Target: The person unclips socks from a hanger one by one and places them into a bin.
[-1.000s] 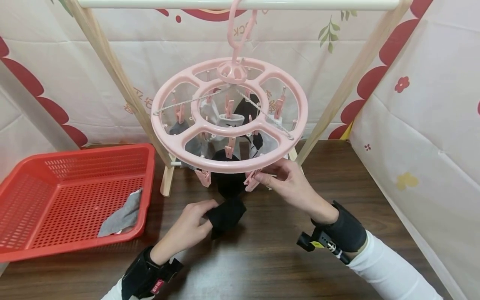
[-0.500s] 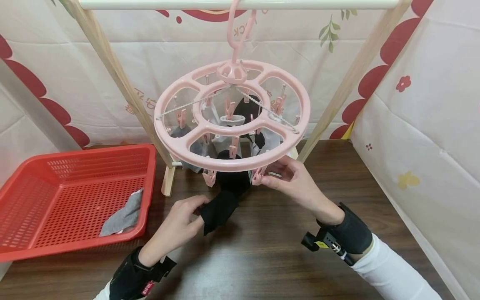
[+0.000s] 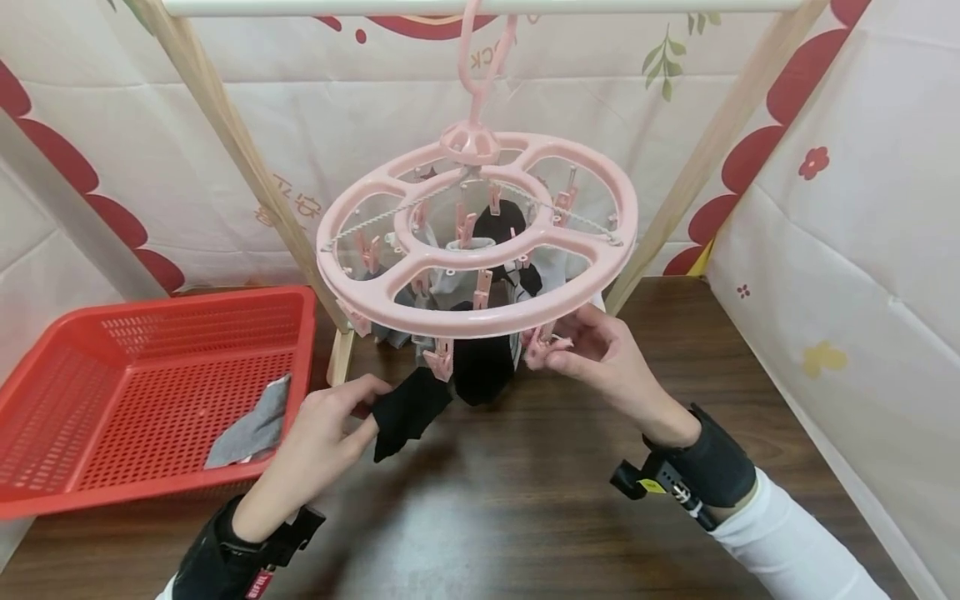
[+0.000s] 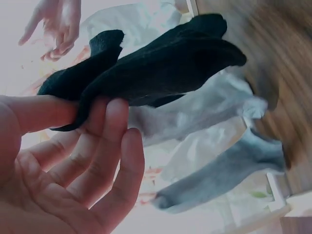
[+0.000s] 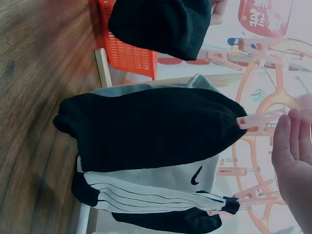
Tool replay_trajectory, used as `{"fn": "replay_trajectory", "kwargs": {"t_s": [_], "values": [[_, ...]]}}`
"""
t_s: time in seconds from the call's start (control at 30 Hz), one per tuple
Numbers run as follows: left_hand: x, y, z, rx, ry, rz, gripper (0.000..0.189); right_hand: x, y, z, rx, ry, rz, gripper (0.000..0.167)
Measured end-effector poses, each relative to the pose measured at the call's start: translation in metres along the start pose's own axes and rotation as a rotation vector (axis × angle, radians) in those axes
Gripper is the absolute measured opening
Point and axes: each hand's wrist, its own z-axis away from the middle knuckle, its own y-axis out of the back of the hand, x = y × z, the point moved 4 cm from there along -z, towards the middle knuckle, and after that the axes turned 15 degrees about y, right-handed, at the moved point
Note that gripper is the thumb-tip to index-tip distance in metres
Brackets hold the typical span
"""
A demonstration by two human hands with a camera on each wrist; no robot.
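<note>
In the head view my left hand point(image 3: 322, 433) pinches a black sock point(image 3: 411, 410) in front of the pink round clip hanger point(image 3: 480, 321). The left wrist view shows the thumb and fingers gripping one end of that sock point(image 4: 151, 68), its other end sticking out free. My right hand point(image 3: 607, 362) is at the hanger's front right rim, thumb and fingers on a pink clothespin point(image 3: 538, 346). Another black sock point(image 5: 156, 129) hangs from a clip beside it. To the left, a pink clothespin point(image 3: 441, 360) dangles from the rim near the held sock.
A red basket point(image 3: 161, 492) on the left holds a grey sock point(image 3: 255, 425). The hanger hooks over the white bar point(image 3: 480, 7) of a wooden stand point(image 3: 217, 117). Several socks hang below it, including a striped white one point(image 5: 151, 190) and a grey one point(image 4: 224, 170).
My left hand has moved left with the black sock, away from the hanging one. The hanger has turned and shifted right, and my right hand has moved right with its clothespin.
</note>
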Motion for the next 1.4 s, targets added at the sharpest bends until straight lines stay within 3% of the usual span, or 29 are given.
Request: {"fn": "replay_trajectory", "kwargs": {"t_s": [0.13,0.2,0.4,0.6,0.9,1.07,1.4], "values": [[0.000,0.009,0.002,0.017,-0.001,0.004,0.029,0.000,0.000,0.003,-0.014,-0.012,-0.035,0.014],[-0.001,0.013,0.003,0.035,-0.008,-0.006,0.031,0.001,0.001,0.005,-0.026,-0.010,-0.032,0.012],[-0.002,0.029,0.005,0.111,-0.017,-0.036,0.034,0.005,0.003,0.012,-0.031,-0.024,-0.050,0.025],[-0.005,0.051,0.006,0.185,0.047,-0.063,0.034,0.010,0.006,0.018,-0.023,-0.041,-0.029,0.026],[-0.017,0.086,0.013,0.306,0.084,-0.127,0.032,0.026,0.007,0.028,-0.102,-0.193,0.220,0.017],[-0.029,0.099,0.017,0.315,0.154,-0.137,0.031,0.031,0.008,0.034,-0.097,-0.261,0.292,0.017],[-0.053,0.121,0.027,0.336,0.292,-0.245,0.029,0.028,0.006,0.034,-0.152,-0.223,0.449,0.017]]}}
